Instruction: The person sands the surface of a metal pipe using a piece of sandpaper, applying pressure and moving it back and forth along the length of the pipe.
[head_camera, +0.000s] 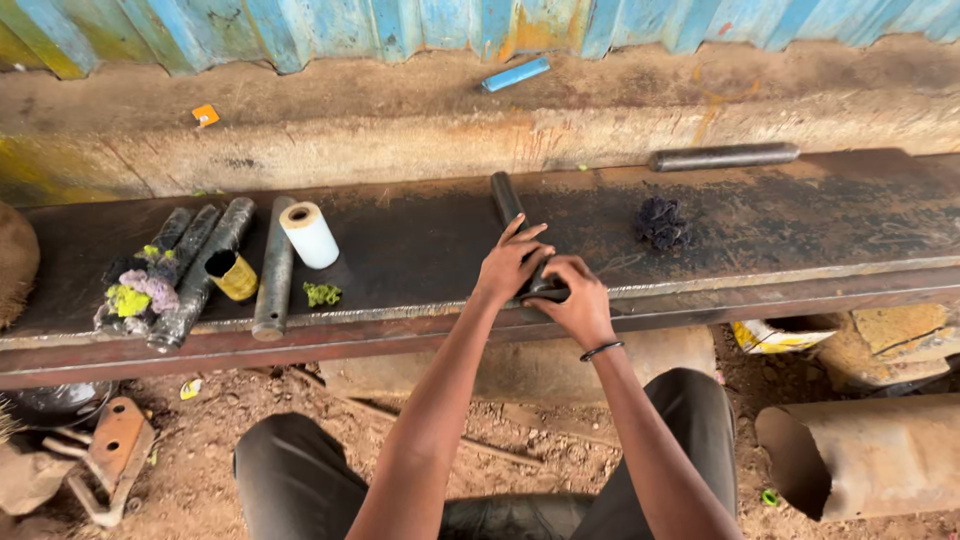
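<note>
A: Entry one; the dark cylindrical metal bar (512, 225) is lying on the long dark steel bench (430, 250), running from the bench's near edge away toward the wall; its near end is sitting under both hands.

B: Hand states?

A: The left hand (510, 262) is resting on top of the bar, fingers (530, 233) spread fairly wide and pressing down rather than curling round; the right hand (570, 298) is closing around the bar's near end, fingers wrapped, a black band showing at the wrist; the two hands are touching each other at the bench edge.

B: Nearest neighbours?

A: A crumpled dark rag (660, 221) is lying just right of the hands, apart from the bar; a second grey metal rod (724, 156) is lying crosswise at the far right edge of the bench.

B: And to the left?

A: A white roll of tape (310, 235) is lying tilted well left of the hands; beside it a grey round bar (272, 270) is pointing toward the near edge; a small yellow tin (232, 275) is sitting just left of that; several rough dark rods (200, 265) with green and purple scraps of cloth are crowding the far left end.

B: Beyond the bench?

A: A blue painted corrugated wall (330, 25) is standing behind a concrete ledge; a rusty sheet-metal cylinder (870, 455) is lying on the dirt floor at lower right.
</note>
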